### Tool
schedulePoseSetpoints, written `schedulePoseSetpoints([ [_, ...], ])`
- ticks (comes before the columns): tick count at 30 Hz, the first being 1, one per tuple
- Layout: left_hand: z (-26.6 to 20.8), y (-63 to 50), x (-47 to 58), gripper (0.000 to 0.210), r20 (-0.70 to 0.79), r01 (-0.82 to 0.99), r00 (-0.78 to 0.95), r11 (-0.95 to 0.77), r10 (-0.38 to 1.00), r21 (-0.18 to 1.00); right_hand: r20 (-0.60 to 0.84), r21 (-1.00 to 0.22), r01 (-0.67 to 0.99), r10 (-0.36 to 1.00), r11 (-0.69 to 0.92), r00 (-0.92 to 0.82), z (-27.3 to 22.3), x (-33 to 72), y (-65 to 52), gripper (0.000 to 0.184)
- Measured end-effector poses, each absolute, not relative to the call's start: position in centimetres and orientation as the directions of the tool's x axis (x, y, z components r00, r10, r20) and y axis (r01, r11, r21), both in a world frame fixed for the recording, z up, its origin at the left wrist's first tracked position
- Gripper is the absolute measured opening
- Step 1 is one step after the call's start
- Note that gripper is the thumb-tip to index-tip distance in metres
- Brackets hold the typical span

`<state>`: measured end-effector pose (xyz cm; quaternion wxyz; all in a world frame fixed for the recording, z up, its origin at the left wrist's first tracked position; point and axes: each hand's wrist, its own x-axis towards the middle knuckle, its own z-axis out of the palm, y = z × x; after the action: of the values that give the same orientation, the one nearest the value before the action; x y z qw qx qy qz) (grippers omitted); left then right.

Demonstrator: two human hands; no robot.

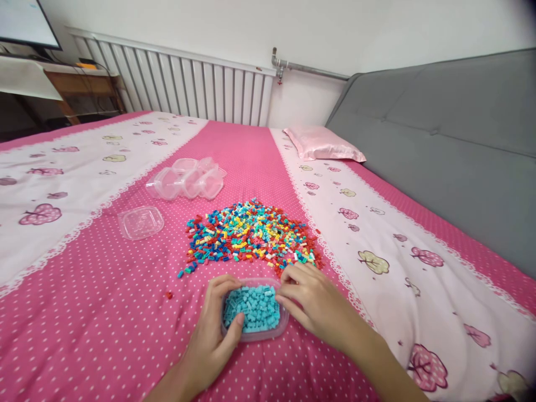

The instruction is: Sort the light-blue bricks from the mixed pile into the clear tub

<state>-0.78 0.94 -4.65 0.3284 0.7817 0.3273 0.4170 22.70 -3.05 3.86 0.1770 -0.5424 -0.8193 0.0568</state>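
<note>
A clear plastic container [268, 336] rests on the pink bedspread, filled with small turquoise building bricks [256, 307]. My left hand [214, 329] grips its left side, thumb over the near rim and fingers around the far left corner. At the right rim is my right hand [312, 298], its fingers curled and pinched together; whatever they hold, if anything, is hidden. Just beyond both hands spreads a large pile of mixed small bricks [253, 231] in red, yellow, blue, white and turquoise.
Several clear empty containers [188, 178] lie bunched beyond the pile to the left. A clear lid [142, 222] lies nearer. Stray red bricks [168, 295] sit left of my left hand. A pink pillow [322, 144] rests against the grey headboard [444, 139]; a radiator [180, 78] lines the wall.
</note>
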Motion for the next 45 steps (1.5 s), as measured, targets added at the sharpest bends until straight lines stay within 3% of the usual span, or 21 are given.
schedulePoseSetpoints([
  [7, -4.6, 0.9, -0.9, 0.036, 0.432, 0.229, 0.447, -0.567, 0.783, 0.791, 0.307, -0.334, 0.854, 0.903, 0.399, -0.302, 3.9, 22.9, -2.9, 0.021],
  [12, -4.5, 0.9, -0.9, 0.034, 0.438, 0.221, 0.447, -0.571, 0.78, 0.791, 0.441, -0.477, 0.828, 0.895, 0.295, -0.065, 3.9, 24.4, -2.0, 0.026],
  [17, -4.5, 0.9, -0.8, 0.034, 0.438, 0.222, 0.442, -0.568, 0.783, 0.792, 0.396, -0.586, 0.8, 0.907, 0.129, 0.144, 3.1, 26.8, -1.1, 0.028],
  [25, -4.7, 0.8, -1.0, 0.034, 0.433, 0.232, 0.445, -0.567, 0.784, 0.79, 0.432, -0.424, 0.898, 0.897, 0.116, 0.088, -1.1, 26.9, 0.6, 0.03],
  [37, -4.7, 0.9, -1.0, 0.035, 0.436, 0.242, 0.434, -0.568, 0.789, 0.787, 0.394, -0.336, 0.934, 0.919, 0.125, 0.019, -2.0, 25.6, 3.3, 0.027],
  [45, -4.4, 0.9, -0.8, 0.034, 0.455, 0.242, 0.42, -0.58, 0.785, 0.777, 0.355, -0.32, 0.944, 0.934, 0.084, 0.037, -2.1, 25.4, 3.8, 0.01],
])
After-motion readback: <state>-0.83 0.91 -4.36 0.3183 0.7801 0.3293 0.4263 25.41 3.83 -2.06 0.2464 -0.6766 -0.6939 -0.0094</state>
